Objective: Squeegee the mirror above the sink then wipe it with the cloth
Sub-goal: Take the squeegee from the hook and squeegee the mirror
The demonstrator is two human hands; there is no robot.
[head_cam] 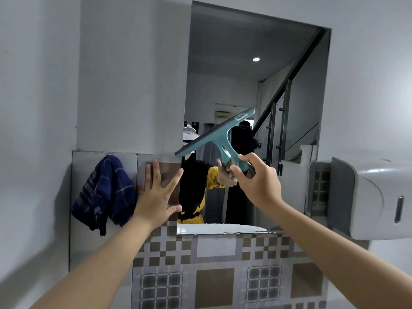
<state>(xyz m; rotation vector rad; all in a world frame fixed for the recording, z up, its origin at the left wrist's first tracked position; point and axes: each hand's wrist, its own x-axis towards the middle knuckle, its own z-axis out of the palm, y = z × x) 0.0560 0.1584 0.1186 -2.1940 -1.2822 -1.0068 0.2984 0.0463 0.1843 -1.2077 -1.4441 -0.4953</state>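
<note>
Against the mirror (245,63) (lower part), right hand (256,181) fingers grasping tilted squeegee (219,134), left hand (156,192) splayed beside its edge

The mirror (252,85) sits on the wall, the squeegee (217,136) held before its lower part. Left of it hangs the cloth (104,192) — right of it, a dispenser (365,197). Tiles (214,270) run below.

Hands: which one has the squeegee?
The right hand, gripping the teal squeegee by its handle at the mirror. The left hand rests open-fingered on the wall tile.
</note>
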